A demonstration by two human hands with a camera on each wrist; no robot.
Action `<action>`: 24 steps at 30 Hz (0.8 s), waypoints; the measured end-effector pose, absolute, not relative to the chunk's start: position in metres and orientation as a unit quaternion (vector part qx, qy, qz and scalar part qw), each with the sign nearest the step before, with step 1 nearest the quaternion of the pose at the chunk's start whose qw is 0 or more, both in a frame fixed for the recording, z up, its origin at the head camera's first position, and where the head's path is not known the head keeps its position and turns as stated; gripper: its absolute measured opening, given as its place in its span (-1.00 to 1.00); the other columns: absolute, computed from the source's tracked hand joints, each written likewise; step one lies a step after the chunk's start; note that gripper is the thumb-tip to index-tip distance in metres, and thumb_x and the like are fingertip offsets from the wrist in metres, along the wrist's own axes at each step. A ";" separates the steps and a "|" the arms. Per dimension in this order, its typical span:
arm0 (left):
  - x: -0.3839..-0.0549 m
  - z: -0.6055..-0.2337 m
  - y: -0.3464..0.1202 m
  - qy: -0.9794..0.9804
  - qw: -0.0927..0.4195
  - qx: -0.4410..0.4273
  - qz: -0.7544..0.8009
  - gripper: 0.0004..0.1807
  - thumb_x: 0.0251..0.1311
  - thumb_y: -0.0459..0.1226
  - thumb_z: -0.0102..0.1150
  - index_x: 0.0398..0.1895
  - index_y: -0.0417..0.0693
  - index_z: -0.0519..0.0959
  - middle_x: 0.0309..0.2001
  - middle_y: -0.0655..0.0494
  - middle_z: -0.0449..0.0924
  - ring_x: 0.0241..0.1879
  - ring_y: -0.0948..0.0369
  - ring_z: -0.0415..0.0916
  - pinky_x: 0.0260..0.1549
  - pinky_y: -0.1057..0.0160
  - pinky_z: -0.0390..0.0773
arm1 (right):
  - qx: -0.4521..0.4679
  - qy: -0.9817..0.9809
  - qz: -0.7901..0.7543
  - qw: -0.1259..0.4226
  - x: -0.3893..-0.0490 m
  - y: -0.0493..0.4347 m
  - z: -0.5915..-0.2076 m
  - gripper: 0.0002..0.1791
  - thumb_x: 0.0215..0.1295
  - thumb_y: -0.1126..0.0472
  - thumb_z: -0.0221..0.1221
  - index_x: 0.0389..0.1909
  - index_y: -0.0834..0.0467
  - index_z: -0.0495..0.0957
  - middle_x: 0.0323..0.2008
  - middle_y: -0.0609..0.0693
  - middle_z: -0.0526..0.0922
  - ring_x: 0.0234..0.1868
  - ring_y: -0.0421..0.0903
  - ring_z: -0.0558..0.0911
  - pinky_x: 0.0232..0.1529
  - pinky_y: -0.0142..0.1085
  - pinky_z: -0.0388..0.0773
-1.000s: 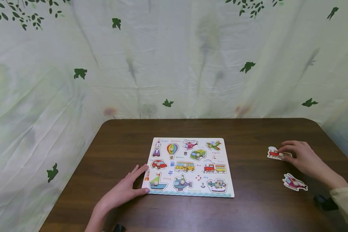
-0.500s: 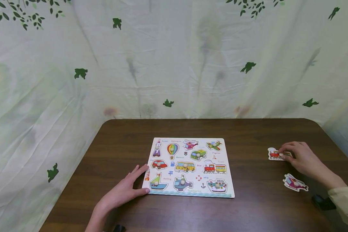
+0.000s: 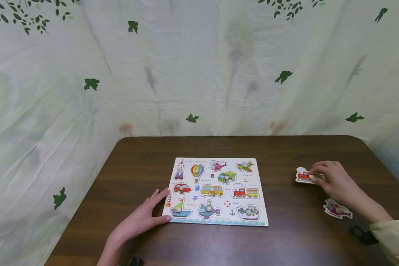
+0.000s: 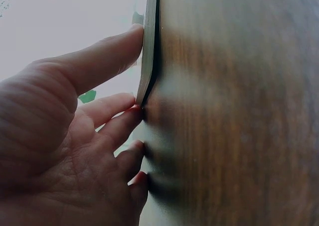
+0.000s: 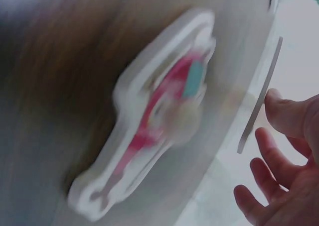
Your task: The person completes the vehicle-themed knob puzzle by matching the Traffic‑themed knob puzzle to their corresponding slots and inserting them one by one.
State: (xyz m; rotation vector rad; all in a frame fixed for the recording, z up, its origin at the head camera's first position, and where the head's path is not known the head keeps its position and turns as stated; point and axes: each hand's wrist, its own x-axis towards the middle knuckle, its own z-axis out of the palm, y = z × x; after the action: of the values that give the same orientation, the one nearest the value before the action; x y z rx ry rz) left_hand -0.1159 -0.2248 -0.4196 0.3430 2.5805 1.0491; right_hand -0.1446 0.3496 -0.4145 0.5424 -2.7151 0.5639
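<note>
A white puzzle board (image 3: 195, 211) with several vehicle pictures lies on the table. My left hand (image 3: 143, 218) rests at its left edge, fingers and thumb touching the border; in the left wrist view the thumb (image 4: 109, 54) lies against the board's side (image 4: 148, 52). To the right of the board, my right hand (image 3: 336, 181) pinches a train puzzle piece (image 3: 303, 176) between thumb and fingers. The right wrist view shows that piece edge-on (image 5: 260, 96), apart from the tabletop. Its right part is hidden by the fingers. A pink helicopter puzzle piece (image 3: 338, 209) lies below the right hand.
The brown wooden table (image 3: 146, 155) ends at a pale curtain (image 3: 206, 66) with leaf prints. Several knobbed pieces, such as the yellow bus (image 3: 217, 191), sit in the board. A black device (image 3: 363, 235) is at the right wrist.
My right hand has moved left with the train piece, away from its earlier spot. The left hand, the board and the helicopter piece have stayed in place.
</note>
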 end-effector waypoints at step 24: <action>-0.116 -0.421 -0.225 0.907 0.165 0.120 0.367 -0.09 0.12 0.04 0.38 0.52 0.16 0.19 0.53 0.00 0.04 0.50 -0.20 -0.28 0.34 -0.35 -0.19 | 0.237 -0.927 0.244 0.159 -0.138 0.269 -0.414 -0.72 -0.01 0.44 0.44 -0.35 0.05 0.63 -0.08 0.09 0.58 0.03 0.17 0.40 -0.03 0.04 0.32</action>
State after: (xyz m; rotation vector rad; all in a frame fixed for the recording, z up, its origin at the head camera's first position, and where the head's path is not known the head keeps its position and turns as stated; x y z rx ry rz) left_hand -0.1157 -0.2254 -0.4207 0.3417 2.5844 1.0465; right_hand -0.1380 0.2693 -0.4138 0.6776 -2.6505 0.6968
